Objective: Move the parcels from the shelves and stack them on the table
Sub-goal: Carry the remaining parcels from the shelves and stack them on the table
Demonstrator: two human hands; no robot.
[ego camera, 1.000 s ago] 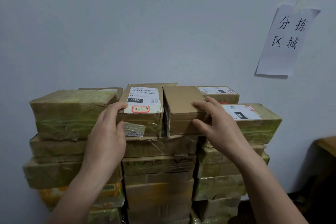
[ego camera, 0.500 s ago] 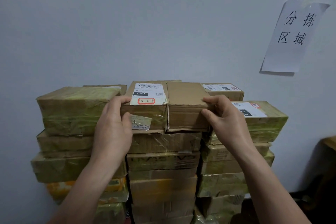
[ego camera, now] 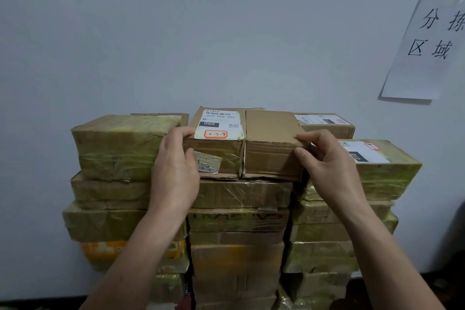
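Left grip (ego camera: 176, 171) clasps labelled parcel (ego camera: 216, 151); right grip (ego camera: 329, 168), plain parcel (ego camera: 269, 146)

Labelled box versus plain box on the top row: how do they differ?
The labelled box has a white shipping label on top; the plain box's top is bare. The labelled box's front shows tape and a torn sticker; the plain box's front is bare cardboard. The left hand grips the labelled box, the right hand the plain box. Both are brown cardboard.
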